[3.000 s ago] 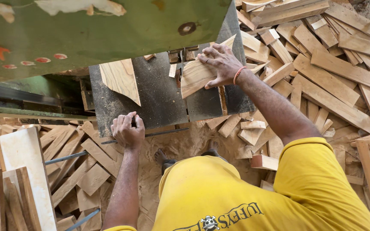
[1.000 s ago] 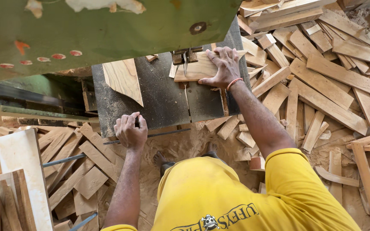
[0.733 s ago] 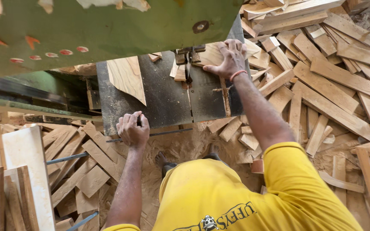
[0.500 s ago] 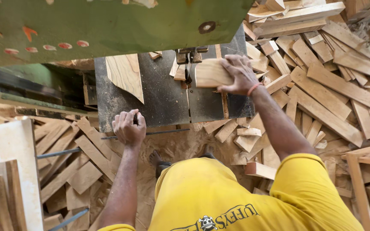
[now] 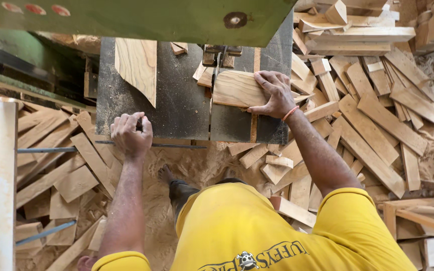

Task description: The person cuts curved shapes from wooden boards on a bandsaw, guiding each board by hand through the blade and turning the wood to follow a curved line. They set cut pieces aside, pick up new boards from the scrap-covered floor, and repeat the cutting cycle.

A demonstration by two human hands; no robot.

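Dark saw table (image 5: 187,110) with wood pieces (image 5: 136,65), sawdust

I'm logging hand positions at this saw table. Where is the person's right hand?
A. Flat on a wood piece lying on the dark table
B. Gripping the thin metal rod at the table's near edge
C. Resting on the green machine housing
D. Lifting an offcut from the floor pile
A: the right hand lies spread on the pale wood piece on the dark saw table, while the left hand is curled at the table's near edge.

Yellow short-sleeved shirt, orange wristband (image 5: 290,113)
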